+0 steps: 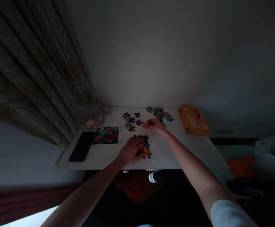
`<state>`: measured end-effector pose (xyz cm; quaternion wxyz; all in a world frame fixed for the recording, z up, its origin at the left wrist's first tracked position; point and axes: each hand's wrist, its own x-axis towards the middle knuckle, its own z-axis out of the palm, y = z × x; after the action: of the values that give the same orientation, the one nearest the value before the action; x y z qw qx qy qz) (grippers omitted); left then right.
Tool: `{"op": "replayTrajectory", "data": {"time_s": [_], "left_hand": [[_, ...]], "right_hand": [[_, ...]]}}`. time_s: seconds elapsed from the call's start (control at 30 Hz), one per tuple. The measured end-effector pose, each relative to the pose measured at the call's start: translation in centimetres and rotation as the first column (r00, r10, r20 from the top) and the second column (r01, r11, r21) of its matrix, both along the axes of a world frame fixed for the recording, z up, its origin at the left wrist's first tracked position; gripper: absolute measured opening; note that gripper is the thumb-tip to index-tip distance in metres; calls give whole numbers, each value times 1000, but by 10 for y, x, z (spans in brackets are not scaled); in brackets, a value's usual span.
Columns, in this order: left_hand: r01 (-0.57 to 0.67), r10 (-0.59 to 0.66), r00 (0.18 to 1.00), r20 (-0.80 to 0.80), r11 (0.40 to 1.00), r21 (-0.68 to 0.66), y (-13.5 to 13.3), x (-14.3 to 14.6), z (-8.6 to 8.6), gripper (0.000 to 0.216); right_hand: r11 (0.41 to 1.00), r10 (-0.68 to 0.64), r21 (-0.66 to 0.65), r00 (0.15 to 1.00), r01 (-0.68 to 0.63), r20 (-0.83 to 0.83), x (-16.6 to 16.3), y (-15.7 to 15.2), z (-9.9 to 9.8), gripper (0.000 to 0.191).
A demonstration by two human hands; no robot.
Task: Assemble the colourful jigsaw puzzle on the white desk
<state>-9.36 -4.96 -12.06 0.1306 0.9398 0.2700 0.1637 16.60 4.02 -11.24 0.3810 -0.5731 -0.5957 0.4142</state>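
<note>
A joined section of jigsaw puzzle (147,148) lies near the front of the white table. My left hand (132,151) rests over its left part, fingers apart and pressing lightly on the pieces, which hides some of them. Farther back, my right hand (157,126) has its fingers pinched on an orange-and-dark puzzle piece (147,123), just above the table or touching it; I cannot tell which. Loose puzzle pieces (131,119) lie left of that hand. More pieces (160,113) are heaped behind it, close to the wall.
A picture sheet (106,135) with a floral print lies at left, beside a black phone-like slab (82,146). Behind them stands a clear bag (92,118) with pinkish contents. An orange box (194,120) sits at the right end of the table (170,162). Curtains hang at left.
</note>
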Motion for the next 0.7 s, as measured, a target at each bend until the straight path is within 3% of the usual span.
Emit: {"op": "replayTrajectory", "data": {"time_s": [0.1, 0.2, 0.3, 0.43, 0.7], "left_hand": [[-24, 24, 999, -24, 1000, -8, -1, 0, 0, 49], [-29, 29, 999, -20, 1000, -2, -2, 0, -1, 49], [-19, 19, 1000, -11, 1000, 5, -1, 0, -1, 48], [-17, 16, 1000, 9, 1000, 7, 0, -1, -2, 45], [-20, 21, 1000, 20, 1000, -5, -1, -1, 2, 43]], "right_hand": [[998, 10, -58, 996, -15, -90, -3, -16, -3, 34], [996, 69, -48, 992, -74, -103, -7, -23, -5, 28], [987, 154, -34, 981, -159, -113, -8, -25, -8, 29], [981, 175, -62, 978, -183, -111, -8, -18, -8, 34], [940, 341, -66, 934, -335, 111, -1, 2, 0, 20]]}}
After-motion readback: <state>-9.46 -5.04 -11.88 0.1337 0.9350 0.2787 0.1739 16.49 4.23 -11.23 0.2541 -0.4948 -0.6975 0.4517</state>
